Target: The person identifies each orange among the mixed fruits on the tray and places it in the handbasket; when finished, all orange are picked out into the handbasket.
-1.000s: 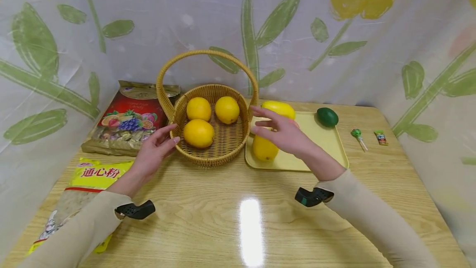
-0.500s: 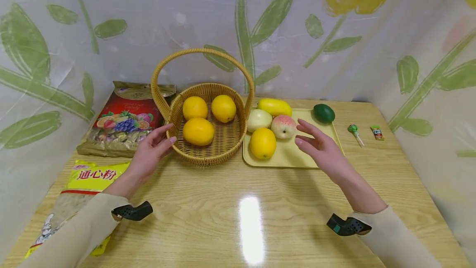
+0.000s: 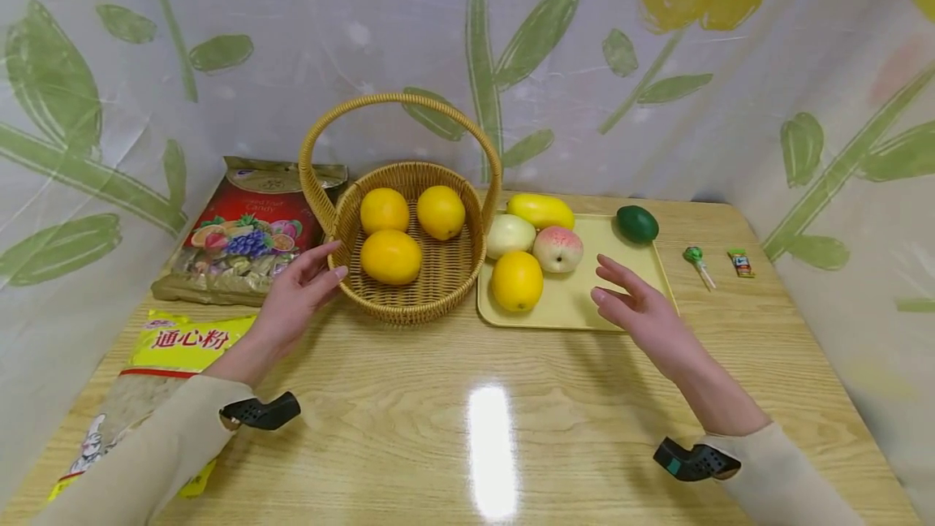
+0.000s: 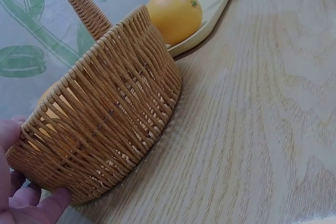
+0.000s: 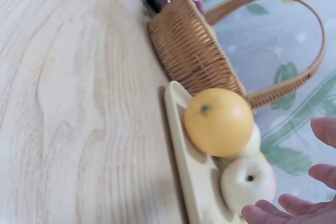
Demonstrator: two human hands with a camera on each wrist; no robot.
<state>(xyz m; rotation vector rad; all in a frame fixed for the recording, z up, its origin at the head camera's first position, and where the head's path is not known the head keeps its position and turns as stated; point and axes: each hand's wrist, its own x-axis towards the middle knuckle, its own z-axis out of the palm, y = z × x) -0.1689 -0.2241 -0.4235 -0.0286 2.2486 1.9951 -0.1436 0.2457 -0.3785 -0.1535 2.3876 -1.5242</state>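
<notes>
My left hand (image 3: pixel 303 295) rests its fingertips against the left side of the wicker basket (image 3: pixel 412 315), which has a tall arched handle. In the left wrist view its fingers (image 4: pixel 55 203) spread along the woven wall, from rim to base. Two round oranges (image 3: pixel 441 213) and an oval orange-yellow fruit (image 3: pixel 390 257) lie in the basket. Over the right front of the cream tray (image 3: pixel 577 313), my right hand (image 3: pixel 650 323) hovers with loosely bent fingers, holding nothing. Near it on the tray are a peach (image 3: pixel 558 250), an orange (image 3: pixel 517 281), a pale green-white fruit (image 3: pixel 510 235) and a long yellow fruit (image 3: pixel 540 210).
A dark green oval fruit (image 3: pixel 637 224) sits at the tray's back right corner. Farther right lie a green lollipop (image 3: pixel 696 258) and a small wrapped candy (image 3: pixel 741 263). To the left are a red-and-gold candy bag (image 3: pixel 252 234) and a yellow-topped pasta bag (image 3: pixel 157 380). A flower-print curtain hangs behind.
My right hand has moved from beside the basket's right rim to the right and nearer me, uncovering the peach and pale fruit. The left hand stays at the basket.
</notes>
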